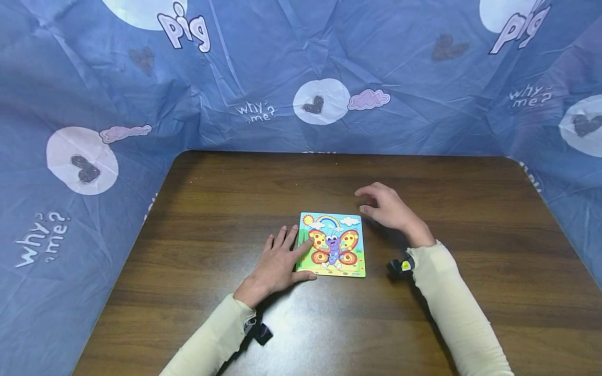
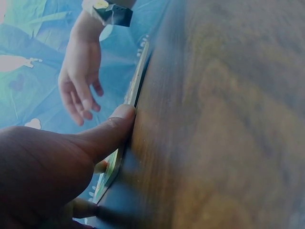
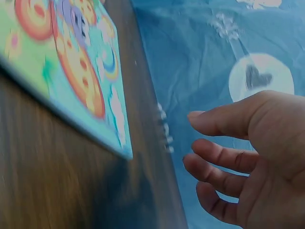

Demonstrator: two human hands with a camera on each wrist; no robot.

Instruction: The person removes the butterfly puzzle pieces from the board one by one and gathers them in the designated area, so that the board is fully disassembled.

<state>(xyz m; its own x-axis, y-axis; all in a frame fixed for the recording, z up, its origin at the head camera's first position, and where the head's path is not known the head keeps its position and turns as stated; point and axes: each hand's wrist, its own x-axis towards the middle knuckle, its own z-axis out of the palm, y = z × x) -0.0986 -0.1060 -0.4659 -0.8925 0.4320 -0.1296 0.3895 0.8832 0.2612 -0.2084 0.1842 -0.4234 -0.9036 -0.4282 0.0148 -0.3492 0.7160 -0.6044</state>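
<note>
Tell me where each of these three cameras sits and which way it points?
Head: worn on the head, looking forward and down at the table, the butterfly puzzle, both hands and sleeves.
Left wrist: on the left wrist, looking low along the table; the left hand touches the puzzle's edge, with the right hand beyond.
Right wrist: on the right wrist, looking past the right hand's relaxed fingers at the puzzle and blue cloth.
Shared: all three show the puzzle.
</note>
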